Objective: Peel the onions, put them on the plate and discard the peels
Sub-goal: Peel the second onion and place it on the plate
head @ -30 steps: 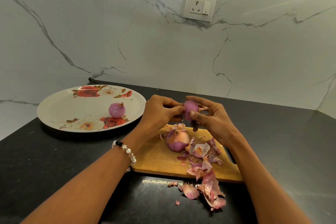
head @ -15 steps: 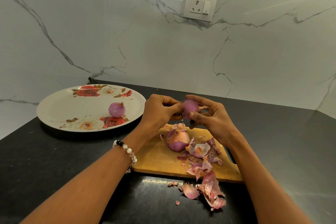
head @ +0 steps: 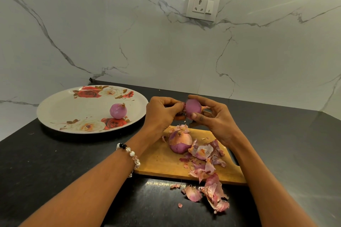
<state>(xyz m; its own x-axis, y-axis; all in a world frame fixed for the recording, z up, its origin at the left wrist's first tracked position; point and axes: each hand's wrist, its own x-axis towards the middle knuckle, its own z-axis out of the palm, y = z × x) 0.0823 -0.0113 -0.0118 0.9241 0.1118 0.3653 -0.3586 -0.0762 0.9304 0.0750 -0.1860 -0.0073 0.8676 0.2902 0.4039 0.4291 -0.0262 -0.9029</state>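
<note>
My right hand [head: 215,119] holds a small purple onion [head: 192,107] above the far edge of the wooden cutting board [head: 158,160]. My left hand [head: 160,111] pinches at the onion's left end, where bits of skin and root show. A bigger onion [head: 179,143], still partly covered in brown skin, lies on the board under my hands. One peeled onion [head: 118,110] sits on the floral plate [head: 60,108] at the left. Loose peels [head: 206,155] are heaped on the board's right part, and more peels [head: 214,193] lie on the counter in front of it.
The black countertop [head: 55,162] runs to a white marble wall with a socket [head: 203,5]. The plate stands close to the board's left side. A beaded bracelet [head: 130,155] is on my left wrist.
Both hands with the small onion have lifted slightly, and my left fingers have shifted on its left end. The plate, the board and the peels lie as before.
</note>
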